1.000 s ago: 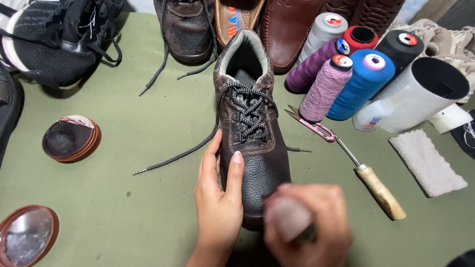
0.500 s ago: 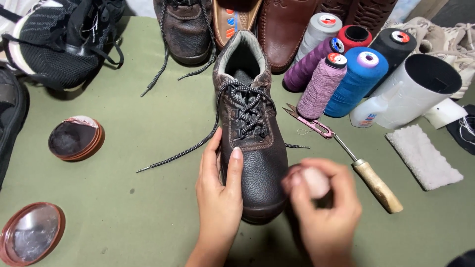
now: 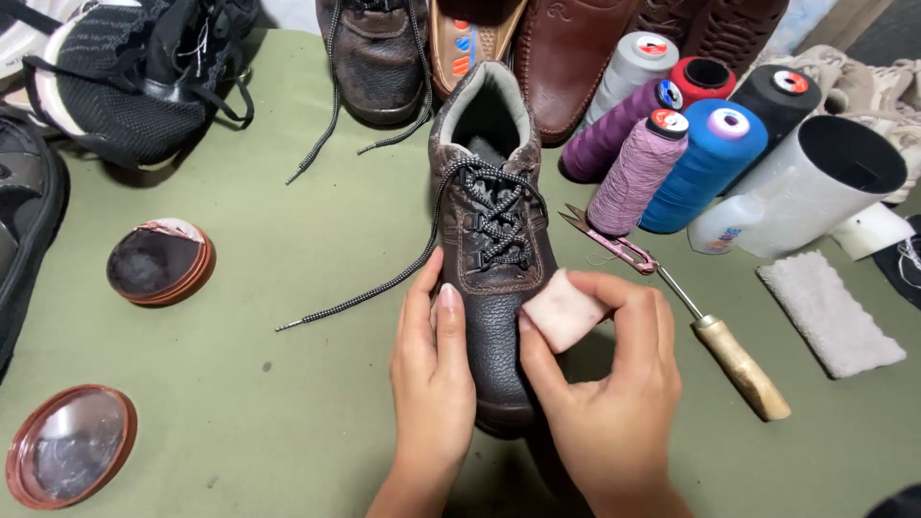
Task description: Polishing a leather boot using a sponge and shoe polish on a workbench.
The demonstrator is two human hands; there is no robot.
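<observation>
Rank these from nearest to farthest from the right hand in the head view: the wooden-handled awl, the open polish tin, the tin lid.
From the right hand:
1. Wooden-handled awl, just to its right on the green table.
2. Open polish tin, across the brown shoe, far left.
3. Tin lid, at the bottom-left corner, farthest.

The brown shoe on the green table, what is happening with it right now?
A person steadies the brown shoe with the left hand laid along its side. The right hand presses a small pale pad against the shoe's other side, near the toe. An open tin of dark polish and its lid lie to the left. Thread spools and a wooden-handled awl lie to the right.
</observation>
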